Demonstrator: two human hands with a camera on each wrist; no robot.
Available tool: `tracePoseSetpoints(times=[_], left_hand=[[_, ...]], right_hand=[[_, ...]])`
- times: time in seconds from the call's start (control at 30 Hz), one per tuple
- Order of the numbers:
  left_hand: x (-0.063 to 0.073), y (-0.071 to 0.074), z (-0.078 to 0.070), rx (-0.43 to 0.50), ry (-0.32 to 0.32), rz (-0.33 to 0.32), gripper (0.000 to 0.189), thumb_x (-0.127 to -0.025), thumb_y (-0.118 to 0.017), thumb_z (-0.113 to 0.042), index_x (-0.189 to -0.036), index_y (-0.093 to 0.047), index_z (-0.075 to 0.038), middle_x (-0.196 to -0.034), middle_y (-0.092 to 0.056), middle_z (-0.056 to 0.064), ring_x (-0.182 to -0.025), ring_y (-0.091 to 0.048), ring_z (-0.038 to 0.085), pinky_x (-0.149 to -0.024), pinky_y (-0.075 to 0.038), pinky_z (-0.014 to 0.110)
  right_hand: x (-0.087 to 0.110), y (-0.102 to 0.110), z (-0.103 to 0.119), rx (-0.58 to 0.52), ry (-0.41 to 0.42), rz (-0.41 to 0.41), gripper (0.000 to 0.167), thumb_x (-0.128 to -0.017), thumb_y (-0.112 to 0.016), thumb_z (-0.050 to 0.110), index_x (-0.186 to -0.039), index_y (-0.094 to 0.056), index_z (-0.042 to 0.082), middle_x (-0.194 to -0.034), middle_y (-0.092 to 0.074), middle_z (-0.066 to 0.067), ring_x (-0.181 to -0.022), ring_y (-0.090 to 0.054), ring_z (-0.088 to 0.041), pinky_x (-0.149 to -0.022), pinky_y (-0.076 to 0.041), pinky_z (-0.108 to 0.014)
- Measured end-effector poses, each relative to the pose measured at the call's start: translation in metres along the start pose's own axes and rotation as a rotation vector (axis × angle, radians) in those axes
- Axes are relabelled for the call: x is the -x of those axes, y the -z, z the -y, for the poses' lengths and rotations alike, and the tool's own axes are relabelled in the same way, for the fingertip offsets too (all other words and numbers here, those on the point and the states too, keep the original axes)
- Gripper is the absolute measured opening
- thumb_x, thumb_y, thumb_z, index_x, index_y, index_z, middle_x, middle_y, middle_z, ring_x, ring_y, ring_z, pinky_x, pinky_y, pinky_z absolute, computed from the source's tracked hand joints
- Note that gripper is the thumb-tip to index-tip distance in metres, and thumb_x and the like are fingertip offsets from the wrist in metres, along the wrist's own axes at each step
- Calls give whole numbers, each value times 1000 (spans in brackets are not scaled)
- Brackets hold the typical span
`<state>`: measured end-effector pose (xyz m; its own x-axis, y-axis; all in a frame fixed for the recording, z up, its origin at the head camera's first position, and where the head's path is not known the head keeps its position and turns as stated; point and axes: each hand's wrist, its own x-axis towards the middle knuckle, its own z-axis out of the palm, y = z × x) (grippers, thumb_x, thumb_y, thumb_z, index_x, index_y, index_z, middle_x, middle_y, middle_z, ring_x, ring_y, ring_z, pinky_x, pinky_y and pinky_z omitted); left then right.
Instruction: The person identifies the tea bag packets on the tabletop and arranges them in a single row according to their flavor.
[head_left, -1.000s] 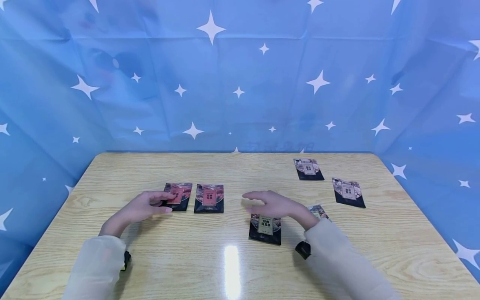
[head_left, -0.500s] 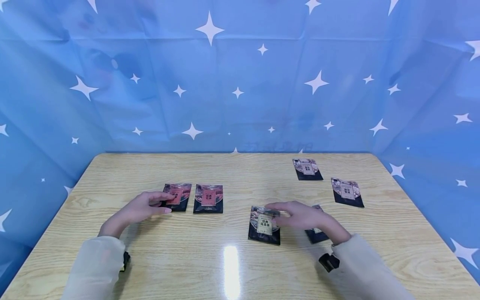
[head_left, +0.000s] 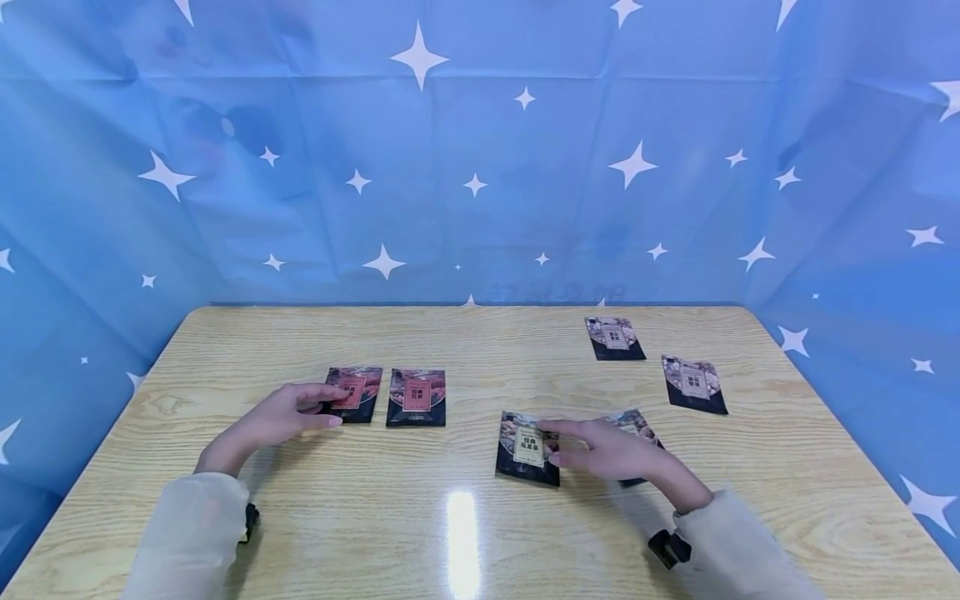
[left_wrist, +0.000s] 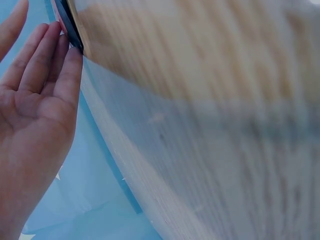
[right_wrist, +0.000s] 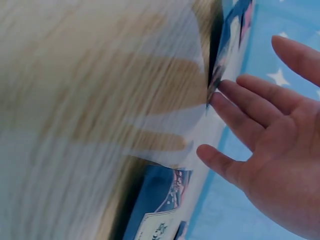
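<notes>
In the head view my left hand rests its fingertips on the left side of a red-labelled tea sachet. A matching red-labelled tea sachet lies just right of it. My right hand touches the right edge of a cream-labelled tea sachet with its fingertips. Under that hand, a second dark tea sachet is partly hidden. Seen from the right wrist, the fingers are extended toward the sachet's edge. The left wrist view shows nearly straight fingers at the other sachet's edge.
Two mauve-labelled tea sachets, one at the back and one farther right, lie flat on the wooden table. A blue curtain with white stars hangs behind the table and along its sides.
My right hand has moved right and nearer, from above the cream-labelled tea sachet to its right edge, uncovering its label. My left hand has stayed in place.
</notes>
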<state>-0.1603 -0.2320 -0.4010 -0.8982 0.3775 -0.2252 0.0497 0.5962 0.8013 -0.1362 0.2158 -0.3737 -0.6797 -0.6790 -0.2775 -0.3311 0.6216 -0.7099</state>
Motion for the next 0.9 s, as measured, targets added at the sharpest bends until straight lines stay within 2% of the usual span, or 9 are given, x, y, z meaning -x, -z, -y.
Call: tracePoseSetpoints(times=[0.17,0.33,0.43,0.47,0.57,0.67,0.7,0.9], left_hand=[[0,0,0,0,1,-1,58,-85,-65,-31,-129,-49,1,-134,-41,26,-121,-37,46,-96,-35,54],[0,0,-1,2,3,-2,57,-85,-65,-31,-129,-49,1,-134,-41,25,-121,-37,46,-96,-35,54],[0,0,-1,4,3,-2,57,-85,-65,-31,-129,-49,2,-133,-41,26,-121,-37,46,-96,-35,54],[0,0,-1,5,3,-3,57,-85,-65,-31,-129,-49,2,-133,-41,26,-121,-37,46,-96,-35,54],[0,0,-1,7,7,-2,57,-85,-65,-30,-129,-49,2,-134,-41,26,-121,-37,46,-96,-35,54],[0,0,0,6,14,-2,57,-85,-66,-31,-129,-49,1,-134,-41,26,-121,-37,46,-96,-35,53],[-1,0,0,5,17,-2,57,-85,-66,-31,-129,-49,1,-134,-41,26,-121,-37,46,-96,-35,53],[-1,0,0,5,24,-2,58,-84,-66,-32,-129,-49,1,-134,-41,25,-121,-37,46,-96,-35,54]], right_hand=[[-3,-1,-4,3,11,-15,51,-97,-47,25,-140,-34,0,-136,-40,-22,-114,-50,-33,-91,-40,-51],[-8,-1,-8,-12,19,-20,51,-96,-48,23,-139,-34,-1,-134,-43,-22,-115,-49,-33,-85,-44,-44],[-12,1,-9,-9,22,-21,51,-96,-49,21,-139,-34,-2,-134,-43,-23,-102,-55,-30,-75,-43,-36],[-13,1,-9,-11,21,-18,50,-96,-49,20,-139,-34,-2,-133,-43,-23,-89,-58,-29,-71,-42,-35],[-17,3,-9,9,22,-18,49,-96,-48,19,-138,-36,-1,-133,-44,-24,-89,-57,-30,-74,-44,-37],[-20,5,-8,4,14,-17,47,-96,-48,20,-138,-37,-1,-134,-42,-23,-107,-52,-36,-85,-44,-48],[-22,5,-8,8,18,-17,47,-97,-47,20,-138,-37,-1,-135,-41,-24,-117,-45,-38,-89,-41,-51],[-31,6,-5,-1,-8,-22,46,-96,-49,19,-137,-40,2,-138,-38,-22,-124,-38,-38,-95,-37,-52]])
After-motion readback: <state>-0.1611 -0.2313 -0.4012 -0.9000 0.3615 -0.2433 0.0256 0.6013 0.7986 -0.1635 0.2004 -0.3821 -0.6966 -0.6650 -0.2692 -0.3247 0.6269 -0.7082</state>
